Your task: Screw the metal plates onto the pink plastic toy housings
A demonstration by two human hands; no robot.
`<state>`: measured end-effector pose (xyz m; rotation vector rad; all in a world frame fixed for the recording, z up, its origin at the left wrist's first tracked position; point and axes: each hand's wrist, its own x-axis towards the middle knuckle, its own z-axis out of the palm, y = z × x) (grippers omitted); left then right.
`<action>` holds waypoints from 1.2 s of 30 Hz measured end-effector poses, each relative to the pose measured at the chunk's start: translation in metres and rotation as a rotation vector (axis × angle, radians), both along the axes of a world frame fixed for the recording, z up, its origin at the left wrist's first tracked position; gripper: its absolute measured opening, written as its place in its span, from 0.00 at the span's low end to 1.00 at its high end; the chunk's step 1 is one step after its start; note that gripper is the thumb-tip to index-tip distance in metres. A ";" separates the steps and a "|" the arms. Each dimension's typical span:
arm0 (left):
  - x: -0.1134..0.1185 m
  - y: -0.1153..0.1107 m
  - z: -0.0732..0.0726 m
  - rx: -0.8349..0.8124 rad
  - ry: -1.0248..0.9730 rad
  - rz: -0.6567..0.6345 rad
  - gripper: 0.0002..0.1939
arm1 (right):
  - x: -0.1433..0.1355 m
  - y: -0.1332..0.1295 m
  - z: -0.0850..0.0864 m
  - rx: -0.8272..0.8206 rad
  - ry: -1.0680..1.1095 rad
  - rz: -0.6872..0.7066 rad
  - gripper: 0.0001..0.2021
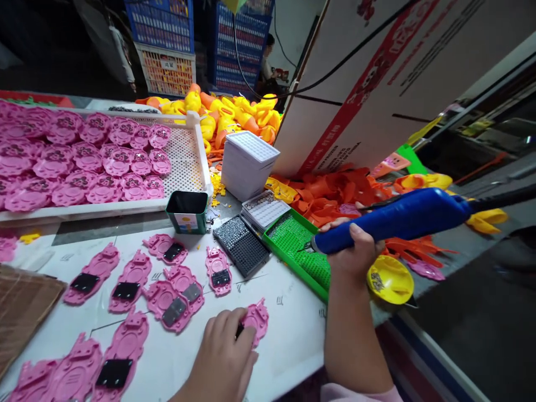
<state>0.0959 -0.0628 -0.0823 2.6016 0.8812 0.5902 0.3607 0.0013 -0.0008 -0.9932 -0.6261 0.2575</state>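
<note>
My right hand (355, 245) is closed around a blue electric screwdriver (393, 220), its cable running off to the right. The tool's tip is over a green perforated tray (285, 251) that holds small screws. Lower down, my left hand (228, 349) has its fingers closed on a pink plastic shell (258, 321) on the white table top. Part of a black plate on this shell shows beneath the fingers. To the left lie several similar pink shells (125, 290), many with black plates fitted. A black perforated tray (242, 245) with small metal pieces lies beside the green one.
A white crate (184, 162) of pink parts stands at the back left, with a dark green cup (187, 213) before it. A stack of white trays (247, 164), orange parts (326, 192), a large carton (355, 84) and a yellow bowl (396, 293) are behind and right.
</note>
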 end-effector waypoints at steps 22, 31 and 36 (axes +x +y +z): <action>0.001 -0.012 -0.006 -0.047 -0.098 -0.070 0.22 | 0.000 0.015 -0.014 -0.102 0.025 -0.028 0.08; 0.004 -0.011 -0.006 -0.018 -0.132 -0.190 0.23 | 0.002 0.017 -0.018 -0.114 0.019 -0.040 0.08; 0.004 -0.008 0.002 -0.057 -0.086 -0.215 0.25 | 0.001 0.016 -0.015 -0.081 0.038 -0.083 0.07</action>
